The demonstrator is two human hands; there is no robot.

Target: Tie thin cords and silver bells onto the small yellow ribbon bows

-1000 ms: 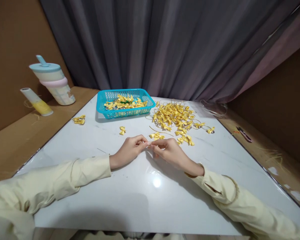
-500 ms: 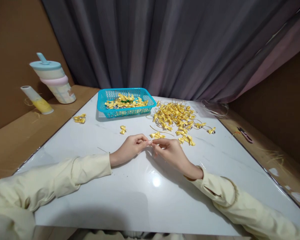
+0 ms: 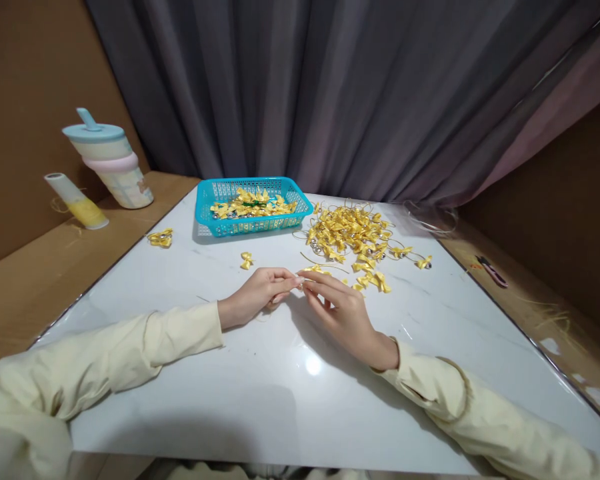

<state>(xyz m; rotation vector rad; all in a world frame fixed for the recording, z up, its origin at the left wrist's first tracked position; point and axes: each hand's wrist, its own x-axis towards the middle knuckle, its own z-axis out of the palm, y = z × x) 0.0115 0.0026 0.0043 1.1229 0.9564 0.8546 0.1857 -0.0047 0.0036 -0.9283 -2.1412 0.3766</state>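
Over the middle of the white table my left hand [image 3: 265,292] is closed in a pinch, its fingertips meeting those of my right hand [image 3: 343,308]. Something tiny sits between the fingertips, too small and covered to name. Thumb and fingers of my right hand close on the same spot, with the other fingers curved. A faint thin cord shows beneath the left fingers. Just beyond the left hand lies a single yellow ribbon bow [image 3: 247,260]. Past the right hand spreads a pile of yellow bows [image 3: 347,230] with cords and small silvery bells.
A blue plastic basket [image 3: 254,228] of yellow bows stands at the back. To the left are another bow bundle [image 3: 160,238], a lidded tumbler [image 3: 113,163] and a spool of yellow cord [image 3: 83,203]. Pink-handled snips [image 3: 493,272] lie beyond the right edge.
My right hand has shifted slightly, its fingers straighter and partly over the nearest bows. My left fingers have curled a little tighter, and a thin cord shows beneath them.
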